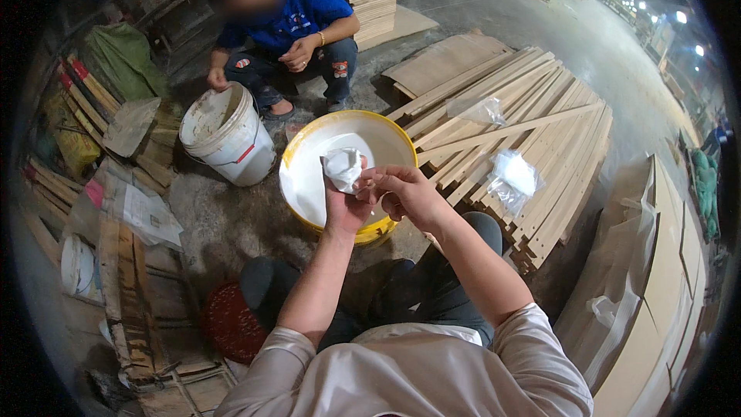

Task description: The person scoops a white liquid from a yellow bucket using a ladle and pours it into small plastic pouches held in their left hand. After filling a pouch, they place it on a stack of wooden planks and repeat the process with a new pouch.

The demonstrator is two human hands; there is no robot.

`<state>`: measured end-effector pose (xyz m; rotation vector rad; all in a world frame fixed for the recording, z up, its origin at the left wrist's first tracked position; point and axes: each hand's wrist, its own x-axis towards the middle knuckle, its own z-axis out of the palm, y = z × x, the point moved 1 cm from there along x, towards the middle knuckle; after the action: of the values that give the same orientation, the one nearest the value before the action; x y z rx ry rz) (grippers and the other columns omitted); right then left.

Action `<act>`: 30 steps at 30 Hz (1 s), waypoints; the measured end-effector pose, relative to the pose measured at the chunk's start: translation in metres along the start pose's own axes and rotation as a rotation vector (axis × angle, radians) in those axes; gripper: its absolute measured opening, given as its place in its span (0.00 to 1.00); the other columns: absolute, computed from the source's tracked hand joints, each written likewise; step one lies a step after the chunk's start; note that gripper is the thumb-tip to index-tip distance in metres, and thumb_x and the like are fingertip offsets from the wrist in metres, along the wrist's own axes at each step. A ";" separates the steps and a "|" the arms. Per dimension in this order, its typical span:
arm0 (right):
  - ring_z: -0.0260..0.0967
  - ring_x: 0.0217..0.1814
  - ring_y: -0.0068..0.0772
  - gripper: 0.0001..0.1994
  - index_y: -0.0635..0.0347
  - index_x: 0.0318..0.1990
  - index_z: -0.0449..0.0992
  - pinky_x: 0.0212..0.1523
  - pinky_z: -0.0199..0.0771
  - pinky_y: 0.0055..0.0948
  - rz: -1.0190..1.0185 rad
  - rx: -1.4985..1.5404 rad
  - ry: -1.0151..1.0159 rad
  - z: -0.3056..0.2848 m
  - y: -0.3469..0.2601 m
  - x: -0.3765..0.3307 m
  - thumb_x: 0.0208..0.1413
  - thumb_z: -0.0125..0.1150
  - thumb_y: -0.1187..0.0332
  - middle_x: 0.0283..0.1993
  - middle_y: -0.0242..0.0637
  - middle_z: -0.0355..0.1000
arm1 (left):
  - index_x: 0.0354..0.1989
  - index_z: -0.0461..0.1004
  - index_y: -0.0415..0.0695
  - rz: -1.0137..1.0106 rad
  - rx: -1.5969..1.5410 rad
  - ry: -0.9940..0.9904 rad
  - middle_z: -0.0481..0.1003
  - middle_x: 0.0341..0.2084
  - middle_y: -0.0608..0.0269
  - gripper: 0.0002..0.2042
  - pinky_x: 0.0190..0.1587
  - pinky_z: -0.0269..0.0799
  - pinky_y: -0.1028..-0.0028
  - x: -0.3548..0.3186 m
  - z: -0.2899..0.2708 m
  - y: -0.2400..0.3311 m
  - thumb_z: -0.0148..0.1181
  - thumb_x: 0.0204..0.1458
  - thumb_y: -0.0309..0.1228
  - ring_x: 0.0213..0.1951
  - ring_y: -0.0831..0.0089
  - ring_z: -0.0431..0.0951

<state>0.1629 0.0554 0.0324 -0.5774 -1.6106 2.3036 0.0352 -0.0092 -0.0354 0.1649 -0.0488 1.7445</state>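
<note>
At the centre of the frame the person's left hand [345,205] is raised, its fingers closed around a crumpled white wad [343,167] that looks like cloth or plastic and is smeared white. The right hand [405,194] sits just beside it, on the right, fingers curled and fingertips pinched toward the left thumb and the lower edge of the wad; whether it actually grips the wad cannot be told. Both hands hover over the near rim of a yellow bucket [401,137] filled with white paint or paste, which stands on the concrete floor just above the person's knees.

To the upper left of the yellow bucket stands a white bucket [231,143], tilted slightly, soiled inside. Behind it, at the top of the frame, another person in a blue shirt [297,11] crouches, one hand near the white bucket's rim. On the right, a stack of long pale wooden slats [540,131] lies across the floor, with two clear plastic bags [513,174] on top. A red round stool [229,323] shows at the lower left, near the person's left knee. Flat boards [664,262] lean along the right edge.
</note>
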 end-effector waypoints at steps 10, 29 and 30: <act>0.50 0.16 0.14 0.04 0.59 0.33 0.69 0.15 0.45 0.14 0.272 0.495 -0.099 -0.002 0.012 0.025 0.55 0.51 0.69 0.21 0.25 0.62 | 0.37 0.69 0.40 0.170 0.317 0.131 0.71 0.19 0.62 0.32 0.28 0.75 0.74 -0.003 -0.013 -0.005 0.35 0.53 0.61 0.23 0.69 0.75; 0.46 0.16 0.13 0.05 0.57 0.28 0.68 0.15 0.43 0.17 0.060 -0.043 0.018 0.028 -0.038 0.057 0.53 0.53 0.68 0.19 0.23 0.56 | 0.49 0.62 0.51 0.176 0.486 0.289 0.70 0.40 0.66 0.17 0.38 0.76 0.70 -0.014 -0.020 0.047 0.56 0.52 0.34 0.40 0.73 0.72; 0.46 0.16 0.13 0.05 0.58 0.29 0.68 0.15 0.43 0.17 0.038 -0.129 0.045 0.029 -0.040 0.059 0.53 0.54 0.69 0.19 0.23 0.56 | 0.50 0.62 0.51 0.187 0.510 0.288 0.69 0.41 0.65 0.17 0.39 0.76 0.69 -0.013 -0.014 0.046 0.56 0.52 0.34 0.41 0.72 0.72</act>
<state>0.0970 0.0709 0.0687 -0.6897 -1.7509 2.2079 -0.0087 -0.0285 -0.0485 0.2845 0.6116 1.9223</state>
